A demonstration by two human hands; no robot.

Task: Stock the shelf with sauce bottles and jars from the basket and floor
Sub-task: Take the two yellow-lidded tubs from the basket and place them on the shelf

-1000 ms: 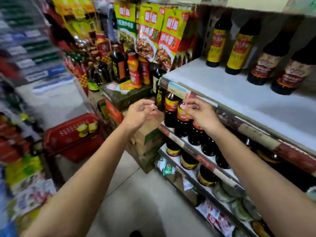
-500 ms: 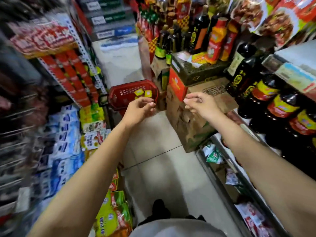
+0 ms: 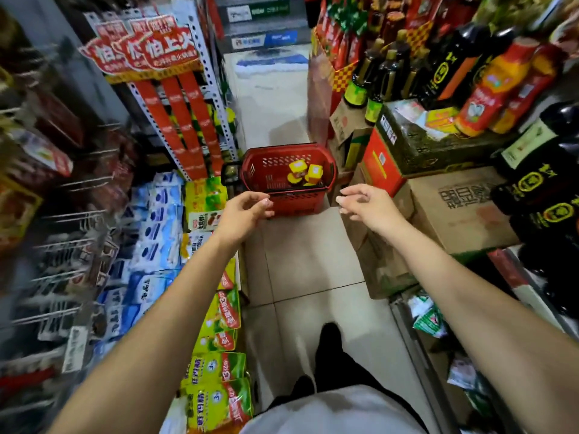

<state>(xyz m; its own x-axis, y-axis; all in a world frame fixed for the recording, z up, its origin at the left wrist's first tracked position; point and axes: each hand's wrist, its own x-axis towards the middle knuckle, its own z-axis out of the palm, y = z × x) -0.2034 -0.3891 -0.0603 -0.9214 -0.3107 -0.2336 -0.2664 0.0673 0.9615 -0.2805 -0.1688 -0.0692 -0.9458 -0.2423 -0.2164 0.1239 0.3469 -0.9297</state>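
Observation:
A red plastic basket [image 3: 257, 164] stands on the aisle floor straight ahead, with a few yellow-lidded jars [image 3: 305, 173] inside. My left hand [image 3: 242, 211] hovers just in front of the basket's near left corner, fingers loosely curled, holding nothing. My right hand [image 3: 368, 206] is level with it, to the right of the basket, fingers apart and empty. Dark sauce bottles [image 3: 539, 189] with yellow labels fill the shelf at the far right.
Stacked cardboard boxes [image 3: 454, 211] stand right of the basket, with tall bottles [image 3: 388, 73] on top. Racks of snack and seasoning packets [image 3: 216, 311] line the left. The tiled floor [image 3: 310, 261] runs between them; my dark shoes show near the bottom.
My view has swung left, from the shelf of dark bottles to the aisle floor. The basket now sits centred ahead, and both empty hands have come off the shelf toward it.

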